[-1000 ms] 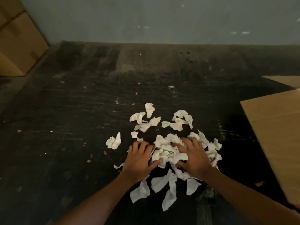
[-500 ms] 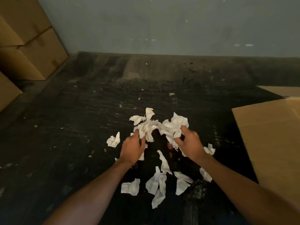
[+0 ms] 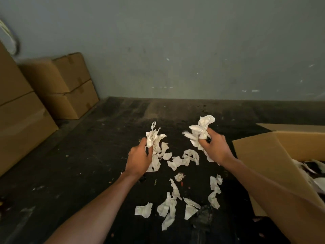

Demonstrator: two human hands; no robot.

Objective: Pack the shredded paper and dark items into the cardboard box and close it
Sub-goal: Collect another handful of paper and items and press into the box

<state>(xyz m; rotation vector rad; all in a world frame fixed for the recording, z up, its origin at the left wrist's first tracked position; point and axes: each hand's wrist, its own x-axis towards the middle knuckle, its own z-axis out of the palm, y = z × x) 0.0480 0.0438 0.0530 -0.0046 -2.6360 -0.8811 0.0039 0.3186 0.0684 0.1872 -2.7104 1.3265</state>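
My left hand (image 3: 139,159) grips a bunch of white shredded paper (image 3: 154,138), lifted above the dark floor. My right hand (image 3: 215,147) grips a second bunch of paper (image 3: 202,129), held a little higher and further right. Several loose paper scraps (image 3: 174,203) lie scattered on the floor below and between my hands. At the right stands the open cardboard box (image 3: 299,143), its near flap (image 3: 260,164) folded out towards me. Inside it, at the frame's right edge, white paper and dark items (image 3: 314,168) show partly.
Closed cardboard boxes (image 3: 61,85) are stacked against the grey wall at the left, with a larger stack (image 3: 19,124) nearer me. The floor (image 3: 88,164) is dark and speckled with small debris.
Both hands closed on paper from the pile and rose off the floor, moving apart, the right one towards the box. The view tilted up, so more of the wall, stacked boxes and open box appear.
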